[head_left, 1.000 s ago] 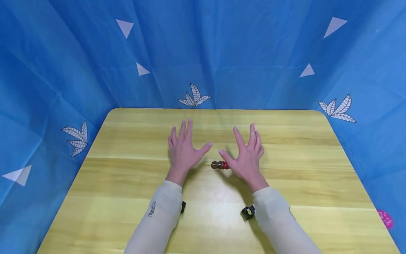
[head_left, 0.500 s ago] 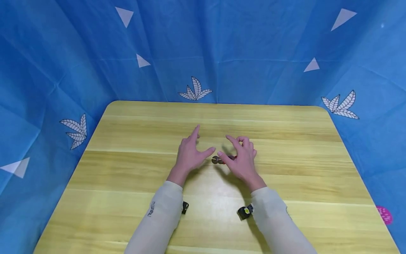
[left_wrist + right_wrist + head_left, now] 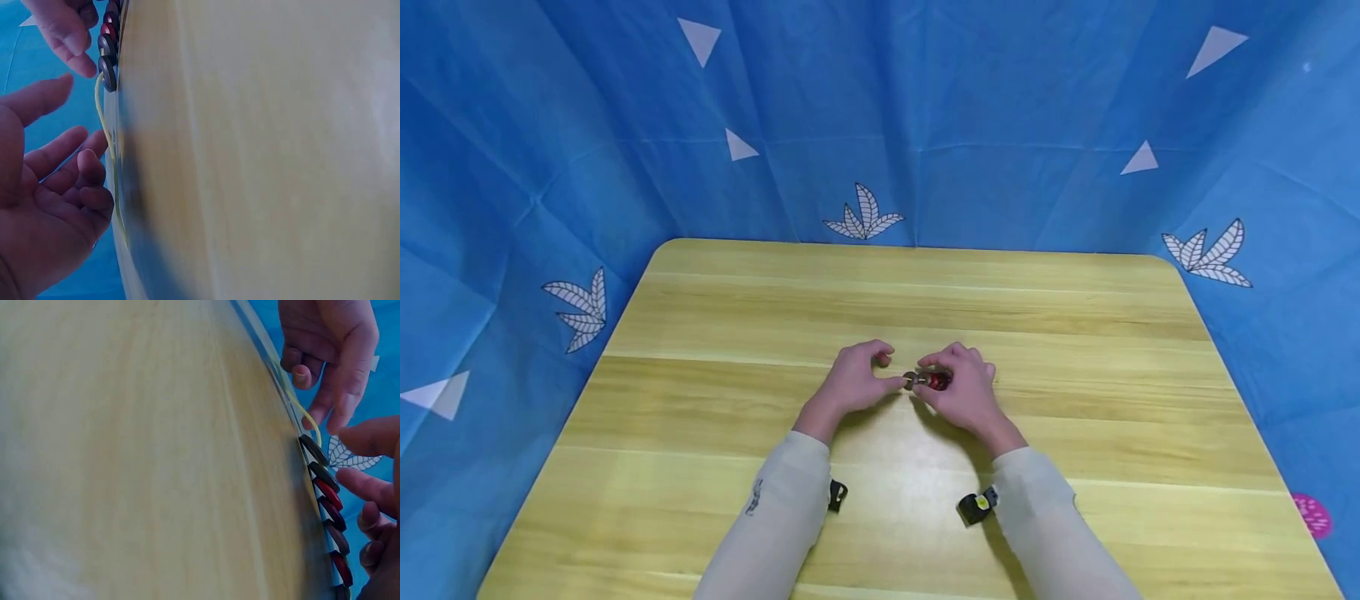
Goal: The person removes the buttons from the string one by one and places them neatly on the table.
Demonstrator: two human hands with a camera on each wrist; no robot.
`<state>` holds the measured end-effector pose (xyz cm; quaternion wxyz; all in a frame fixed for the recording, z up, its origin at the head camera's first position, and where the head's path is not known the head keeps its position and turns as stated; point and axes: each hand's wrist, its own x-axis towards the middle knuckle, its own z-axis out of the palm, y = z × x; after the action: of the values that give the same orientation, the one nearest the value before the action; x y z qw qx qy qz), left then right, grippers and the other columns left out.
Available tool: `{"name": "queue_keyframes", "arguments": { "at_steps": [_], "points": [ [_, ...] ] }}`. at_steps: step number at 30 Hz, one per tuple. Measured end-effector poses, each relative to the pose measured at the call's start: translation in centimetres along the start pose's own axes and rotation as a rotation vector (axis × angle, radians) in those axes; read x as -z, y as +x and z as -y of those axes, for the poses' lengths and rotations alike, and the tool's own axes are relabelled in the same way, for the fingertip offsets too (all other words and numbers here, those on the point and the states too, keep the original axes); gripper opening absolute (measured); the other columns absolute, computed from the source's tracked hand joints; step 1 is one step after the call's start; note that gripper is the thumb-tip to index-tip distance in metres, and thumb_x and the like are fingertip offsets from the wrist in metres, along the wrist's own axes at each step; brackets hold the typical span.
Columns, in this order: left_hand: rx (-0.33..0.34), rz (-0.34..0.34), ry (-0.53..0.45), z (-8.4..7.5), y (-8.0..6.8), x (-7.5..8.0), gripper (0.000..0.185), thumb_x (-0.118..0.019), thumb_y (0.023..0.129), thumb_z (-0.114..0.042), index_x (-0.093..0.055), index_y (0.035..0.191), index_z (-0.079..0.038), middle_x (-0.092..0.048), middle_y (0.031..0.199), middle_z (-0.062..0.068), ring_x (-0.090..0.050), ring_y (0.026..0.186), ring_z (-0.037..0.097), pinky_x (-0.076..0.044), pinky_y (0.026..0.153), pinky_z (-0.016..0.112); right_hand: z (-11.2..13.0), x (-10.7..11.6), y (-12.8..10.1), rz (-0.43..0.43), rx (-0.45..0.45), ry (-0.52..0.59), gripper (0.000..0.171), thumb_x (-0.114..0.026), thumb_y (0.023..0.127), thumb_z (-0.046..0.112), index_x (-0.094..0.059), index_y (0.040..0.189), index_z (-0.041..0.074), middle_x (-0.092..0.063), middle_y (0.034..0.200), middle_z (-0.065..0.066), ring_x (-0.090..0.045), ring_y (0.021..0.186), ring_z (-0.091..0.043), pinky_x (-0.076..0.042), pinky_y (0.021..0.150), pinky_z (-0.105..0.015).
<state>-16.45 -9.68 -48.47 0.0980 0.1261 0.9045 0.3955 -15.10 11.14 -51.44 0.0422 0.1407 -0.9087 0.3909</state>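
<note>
A row of dark brown and red button-like discs [image 3: 935, 381], threaded on a yellow cord [image 3: 104, 119], lies mid-table. In the right wrist view the discs [image 3: 327, 492] stand tilted against one another, the cord trailing from the end one. My left hand [image 3: 859, 382] is beside that end, thumb tip close to the last disc and fingers loosely bent. Thumb and fingers stand apart in the left wrist view, with the cord passing by the fingertips. My right hand [image 3: 964, 390] arches over the row, its thumb and index finger spread around the left-end discs, a gap between them.
The light wooden table [image 3: 715, 508] carries the discs, and a blue curtain [image 3: 1022, 117] with white leaf prints surrounds its far and side edges. Small black devices, one [image 3: 976, 507] at the right sleeve and one [image 3: 837, 495] at the left, sit by the forearms.
Both hands have come down and in toward the left end of the row. Their spread fingers have bent, and the right thumb and index finger have come closer together around the discs.
</note>
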Motion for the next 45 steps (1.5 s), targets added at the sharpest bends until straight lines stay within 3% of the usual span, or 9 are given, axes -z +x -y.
{"name": "queue_keyframes", "arguments": {
  "at_steps": [12, 17, 21, 33, 40, 45],
  "points": [
    [-0.074, 0.01, -0.005, 0.7, 0.4, -0.7, 0.023, -0.082, 0.08, -0.002, -0.07, 0.1, -0.004, -0.066, 0.085, 0.0, -0.061, 0.081, 0.016, -0.049, 0.08, 0.033, 0.4, -0.1, 0.1, 0.007, -0.022, -0.08, 0.021, -0.087, 0.07, 0.025, -0.079, 0.089, 0.021, -0.058, 0.086, 0.008, -0.047, 0.086, -0.02, -0.025, 0.077, -0.047],
    [-0.074, -0.003, 0.006, 0.8, 0.5, -1.0, 0.014, -0.079, 0.082, 0.002, -0.071, 0.09, -0.006, -0.062, 0.074, -0.005, -0.058, 0.07, 0.011, -0.049, 0.071, 0.029, 0.5, -0.2, 0.1, 0.005, -0.025, -0.132, 0.017, -0.082, 0.069, 0.023, -0.078, 0.086, 0.023, -0.059, 0.086, 0.009, -0.047, 0.083, -0.02, -0.026, 0.076, -0.046],
    [-0.051, 0.021, 0.045, 0.7, 0.4, -1.1, 0.009, -0.074, 0.086, 0.001, -0.072, 0.087, -0.008, -0.061, 0.072, -0.005, -0.057, 0.071, 0.011, -0.049, 0.07, 0.029, 0.5, -0.3, 0.0, -0.007, -0.018, -0.146, 0.013, -0.079, 0.07, 0.021, -0.078, 0.083, 0.024, -0.059, 0.084, 0.009, -0.047, 0.081, -0.02, -0.026, 0.075, -0.046],
    [-0.069, 0.002, 0.07, 0.3, 0.1, -1.1, 0.013, -0.07, 0.088, 0.0, -0.075, 0.08, -0.008, -0.063, 0.073, -0.006, -0.058, 0.073, 0.013, -0.05, 0.07, 0.03, 0.4, -0.5, -0.1, -0.039, 0.013, -0.147, 0.003, -0.08, 0.078, 0.027, -0.08, 0.08, 0.025, -0.055, 0.077, 0.01, -0.044, 0.075, -0.017, -0.026, 0.073, -0.044],
    [-0.06, -0.046, 0.082, 0.3, 0.2, -1.1, 0.014, -0.068, 0.087, 0.0, -0.075, 0.078, -0.008, -0.065, 0.075, -0.004, -0.06, 0.075, 0.015, -0.051, 0.071, 0.031, 0.5, -0.4, -0.1, -0.049, 0.061, -0.136, 0.006, -0.082, 0.082, 0.032, -0.081, 0.08, 0.026, -0.053, 0.07, 0.014, -0.046, 0.069, -0.014, -0.026, 0.073, -0.044],
    [-0.012, -0.087, -0.018, 0.2, 0.3, -1.3, 0.014, -0.06, 0.086, 0.002, -0.068, 0.08, -0.007, -0.062, 0.065, -0.004, -0.062, 0.06, 0.011, -0.05, 0.06, 0.031, 0.9, -0.4, -0.1, -0.023, 0.076, -0.113, 0.002, -0.081, 0.083, 0.027, -0.082, 0.081, 0.026, -0.054, 0.07, 0.016, -0.049, 0.07, -0.013, -0.025, 0.074, -0.045]
  ]
}}
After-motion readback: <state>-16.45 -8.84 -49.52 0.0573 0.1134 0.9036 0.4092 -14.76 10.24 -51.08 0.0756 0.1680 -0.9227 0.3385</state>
